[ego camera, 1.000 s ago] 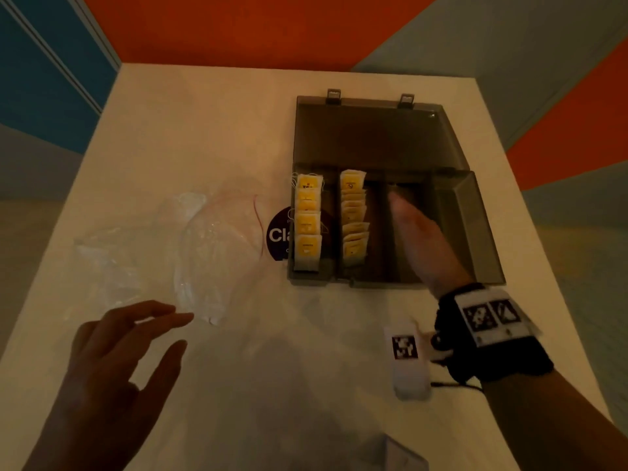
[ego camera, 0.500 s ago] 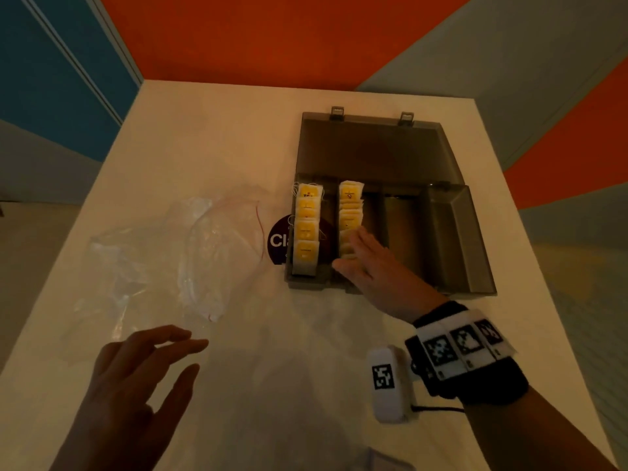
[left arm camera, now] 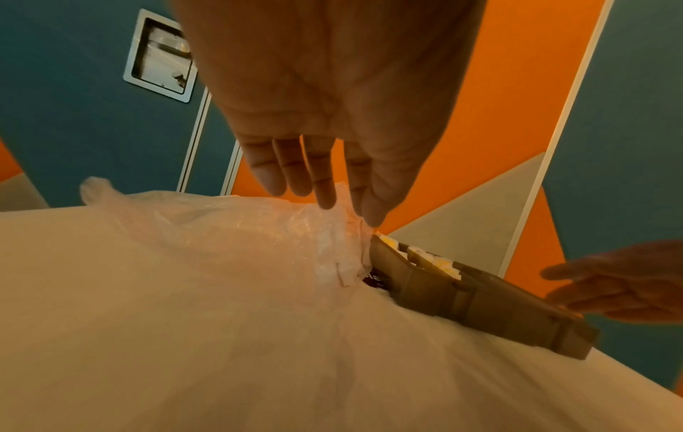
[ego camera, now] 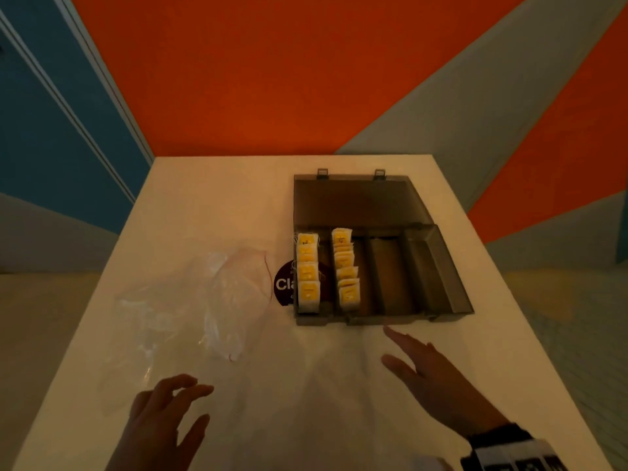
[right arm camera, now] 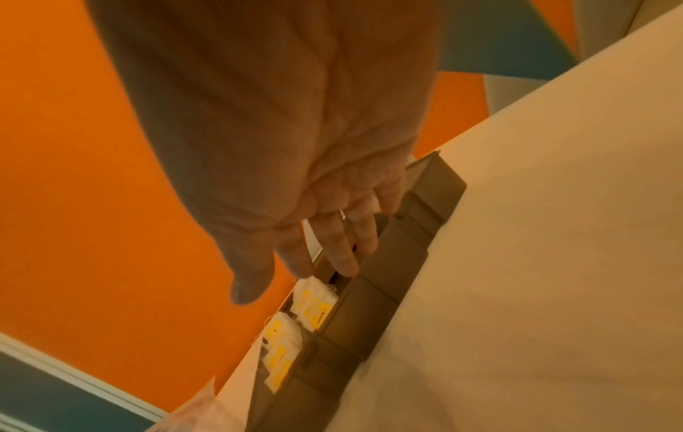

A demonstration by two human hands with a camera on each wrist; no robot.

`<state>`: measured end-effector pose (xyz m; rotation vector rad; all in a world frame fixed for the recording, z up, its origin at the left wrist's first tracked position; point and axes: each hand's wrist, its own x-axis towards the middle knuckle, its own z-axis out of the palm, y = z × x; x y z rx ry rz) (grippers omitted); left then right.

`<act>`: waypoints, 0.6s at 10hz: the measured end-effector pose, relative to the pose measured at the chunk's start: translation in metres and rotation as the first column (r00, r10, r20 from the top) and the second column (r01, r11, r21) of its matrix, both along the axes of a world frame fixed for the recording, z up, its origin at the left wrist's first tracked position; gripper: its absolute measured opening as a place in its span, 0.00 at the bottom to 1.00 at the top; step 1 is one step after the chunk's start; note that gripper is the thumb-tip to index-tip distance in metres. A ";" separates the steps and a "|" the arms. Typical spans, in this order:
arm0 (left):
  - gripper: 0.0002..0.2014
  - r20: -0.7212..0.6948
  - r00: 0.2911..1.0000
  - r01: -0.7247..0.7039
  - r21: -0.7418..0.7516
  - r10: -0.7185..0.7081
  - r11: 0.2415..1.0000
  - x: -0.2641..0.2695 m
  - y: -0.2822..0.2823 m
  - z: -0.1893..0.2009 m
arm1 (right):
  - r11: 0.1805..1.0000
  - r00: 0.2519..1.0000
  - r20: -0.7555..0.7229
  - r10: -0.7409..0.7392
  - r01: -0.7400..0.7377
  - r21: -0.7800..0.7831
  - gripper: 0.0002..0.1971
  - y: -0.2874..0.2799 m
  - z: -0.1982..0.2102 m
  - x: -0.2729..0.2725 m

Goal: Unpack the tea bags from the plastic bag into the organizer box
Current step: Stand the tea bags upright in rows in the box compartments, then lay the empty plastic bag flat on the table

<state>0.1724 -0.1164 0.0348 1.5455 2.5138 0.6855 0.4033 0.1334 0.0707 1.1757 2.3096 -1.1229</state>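
A white table (ego camera: 210, 198) is carrying three things. The organizer box (ego camera: 441, 273) is sitting toward the far right corner with its lid lying open and flat toward the far edge — tea bags (ego camera: 308, 273) are standing in its two left compartments. A round dark sticker (ego camera: 283, 283) is showing just beside the box's left wall, and the crumpled clear plastic bag (ego camera: 190, 300) is lying left of it — toward the left edge.

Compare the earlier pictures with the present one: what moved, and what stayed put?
The right hand drew back out of the organizer box toward the person and now hovers open over the table, holding nothing. The left hand, plastic bag and two rows of tea bags stayed as they were.
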 end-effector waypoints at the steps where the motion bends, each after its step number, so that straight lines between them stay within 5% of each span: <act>1: 0.23 0.023 1.000 -0.017 0.050 0.016 0.999 -0.007 -0.003 -0.007 | 0.998 0.996 0.052 0.068 -0.068 0.001 0.55 -0.015 0.010 0.005; 3: 0.12 0.208 0.974 0.107 -0.080 -0.088 0.991 -0.018 -0.026 -0.033 | 0.993 0.998 0.039 0.048 -0.052 0.106 0.48 -0.040 0.036 0.006; 4: 0.23 0.348 0.934 0.113 -0.081 -0.078 0.990 -0.025 -0.038 -0.034 | 0.988 0.996 0.066 0.058 -0.066 0.137 0.59 -0.051 0.045 0.010; 5: 0.16 0.455 0.890 0.077 -0.131 -0.009 0.988 -0.018 -0.049 -0.033 | 0.985 0.996 0.052 0.075 -0.082 0.153 0.53 -0.060 0.058 0.015; 6: 0.22 0.490 0.834 -0.232 -0.104 0.253 0.967 -0.010 -0.059 -0.037 | 0.982 0.995 0.028 0.100 -0.103 0.158 0.50 -0.065 0.066 0.015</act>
